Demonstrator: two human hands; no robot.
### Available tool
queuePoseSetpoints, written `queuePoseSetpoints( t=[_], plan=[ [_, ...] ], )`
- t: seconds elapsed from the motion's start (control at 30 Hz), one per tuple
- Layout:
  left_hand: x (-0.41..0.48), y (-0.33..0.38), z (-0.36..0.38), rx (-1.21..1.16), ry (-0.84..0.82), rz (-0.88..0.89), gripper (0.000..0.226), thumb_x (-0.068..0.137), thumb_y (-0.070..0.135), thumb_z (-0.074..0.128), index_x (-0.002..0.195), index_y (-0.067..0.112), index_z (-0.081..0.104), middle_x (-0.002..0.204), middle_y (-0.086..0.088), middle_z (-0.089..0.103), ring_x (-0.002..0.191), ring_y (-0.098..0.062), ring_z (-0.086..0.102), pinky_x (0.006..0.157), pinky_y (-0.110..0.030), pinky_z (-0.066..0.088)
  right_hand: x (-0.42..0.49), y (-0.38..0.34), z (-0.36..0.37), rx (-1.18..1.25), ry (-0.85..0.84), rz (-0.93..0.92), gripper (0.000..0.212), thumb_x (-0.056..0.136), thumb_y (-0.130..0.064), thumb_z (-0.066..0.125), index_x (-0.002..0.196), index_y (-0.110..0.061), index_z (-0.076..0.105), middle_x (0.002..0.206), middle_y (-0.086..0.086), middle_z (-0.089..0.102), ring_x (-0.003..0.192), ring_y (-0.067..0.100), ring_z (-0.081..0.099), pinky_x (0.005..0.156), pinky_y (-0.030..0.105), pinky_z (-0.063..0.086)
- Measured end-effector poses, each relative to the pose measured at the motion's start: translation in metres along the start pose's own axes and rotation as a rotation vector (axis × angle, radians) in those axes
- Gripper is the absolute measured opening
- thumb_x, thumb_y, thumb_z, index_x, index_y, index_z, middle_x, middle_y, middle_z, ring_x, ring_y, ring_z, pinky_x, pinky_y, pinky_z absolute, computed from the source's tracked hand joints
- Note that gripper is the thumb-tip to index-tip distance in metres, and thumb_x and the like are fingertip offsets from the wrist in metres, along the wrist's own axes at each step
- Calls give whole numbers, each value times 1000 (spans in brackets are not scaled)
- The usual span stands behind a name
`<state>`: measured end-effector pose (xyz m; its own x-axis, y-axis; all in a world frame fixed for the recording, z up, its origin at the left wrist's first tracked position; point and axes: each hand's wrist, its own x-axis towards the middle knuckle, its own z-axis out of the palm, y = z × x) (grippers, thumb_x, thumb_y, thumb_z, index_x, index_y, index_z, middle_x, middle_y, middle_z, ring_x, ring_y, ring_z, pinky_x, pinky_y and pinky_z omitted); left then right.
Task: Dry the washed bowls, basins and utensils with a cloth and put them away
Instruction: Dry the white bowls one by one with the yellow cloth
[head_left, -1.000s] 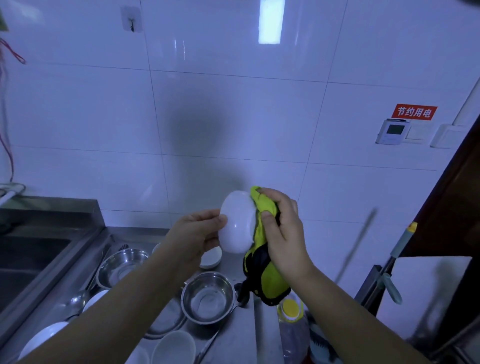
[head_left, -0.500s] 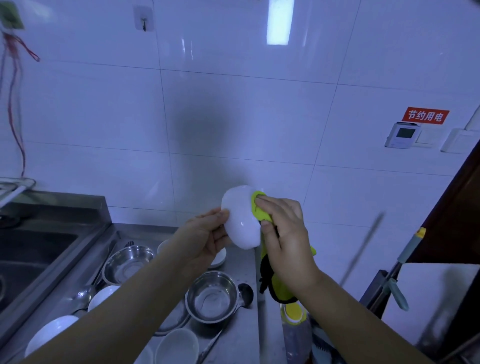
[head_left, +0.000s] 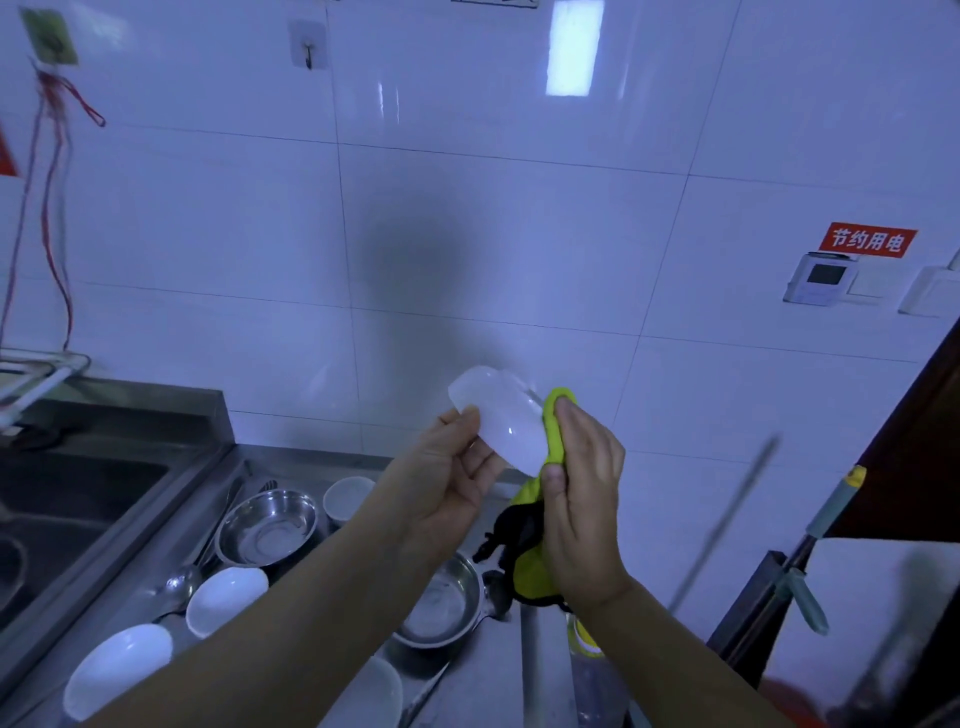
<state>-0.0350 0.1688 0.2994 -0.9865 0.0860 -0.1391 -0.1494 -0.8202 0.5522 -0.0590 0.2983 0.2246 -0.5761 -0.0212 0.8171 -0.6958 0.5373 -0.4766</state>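
A small white bowl is held up in front of the tiled wall, tilted on its side. My left hand grips its left rim between thumb and fingers. My right hand holds a yellow-green and black cloth and presses it against the bowl's right side; the cloth's lower part hangs down below the hand. On the steel counter below lie two steel bowls, several white bowls and a spoon.
A steel sink lies at the left. A bottle with a yellow cap stands below my right forearm. A white board and a mop handle are at the right, beside a dark door frame.
The bowl has turned in my hands, from upright on edge to tilted with its rim up-left. The cloth has slid along the bowl's right side. The camera has shifted, and the counter sits lower in view.
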Motion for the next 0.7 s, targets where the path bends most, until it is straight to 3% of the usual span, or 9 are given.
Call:
queuePoseSetpoints(
  t=[0.1, 0.23, 0.3, 0.4, 0.5, 0.57, 0.7],
  plan=[
    [2, -9, -2, 17, 2, -17, 14, 97, 8, 43, 93, 6, 57, 74, -6, 73, 64, -11, 71, 60, -24, 58, 5, -17, 4, -74, -76, -69, 45, 102, -30, 23, 141, -16, 40, 143, -1, 39, 131, 19, 31, 110, 29, 22],
    [6, -10, -8, -22, -17, -17, 14, 96, 7, 45, 95, 3, 58, 78, -8, 74, 68, -11, 71, 67, -26, 58, 7, -15, 1, -148, -134, -170, 46, 102, -33, 21, 144, -20, 35, 147, -4, 35, 135, 19, 29, 111, 31, 21],
    [6, -7, -12, -57, -31, -4, 16, 96, 7, 44, 97, 1, 58, 84, -11, 74, 73, -14, 72, 71, -32, 58, 3, -9, -1, -36, -74, -86, 47, 102, -34, 23, 146, -19, 31, 148, -4, 32, 138, 18, 26, 112, 28, 19],
    [7, -8, -23, -28, -58, 4, 18, 92, 9, 48, 104, 1, 59, 91, -10, 74, 79, -15, 72, 72, -32, 59, 4, -14, -4, 343, 31, 208, 43, 98, -22, 33, 141, -21, 39, 145, -9, 36, 137, 11, 29, 110, 17, 22],
    [8, -4, -39, 64, -154, -4, 49, 58, 20, 86, 100, 1, 68, 100, -11, 72, 87, -17, 71, 74, -31, 59, 18, -19, -12, 600, 43, 415, 44, 91, -11, 36, 128, -26, 51, 135, -10, 47, 128, 0, 41, 103, 11, 29],
    [12, 3, -51, 189, -218, 2, 63, 36, 26, 96, 92, 6, 75, 101, -11, 72, 89, -18, 70, 74, -29, 58, 29, -15, -19, 695, 0, 477, 42, 90, -11, 38, 122, -30, 57, 129, -14, 54, 124, 0, 46, 102, 16, 33],
    [14, 16, -61, 431, -284, 20, 47, 42, 28, 93, 81, 10, 76, 86, -7, 72, 77, -16, 69, 68, -24, 57, 41, -9, -27, 702, -155, 484, 40, 85, -15, 40, 114, -30, 64, 126, -5, 60, 122, 11, 51, 105, 29, 36]
  ],
)
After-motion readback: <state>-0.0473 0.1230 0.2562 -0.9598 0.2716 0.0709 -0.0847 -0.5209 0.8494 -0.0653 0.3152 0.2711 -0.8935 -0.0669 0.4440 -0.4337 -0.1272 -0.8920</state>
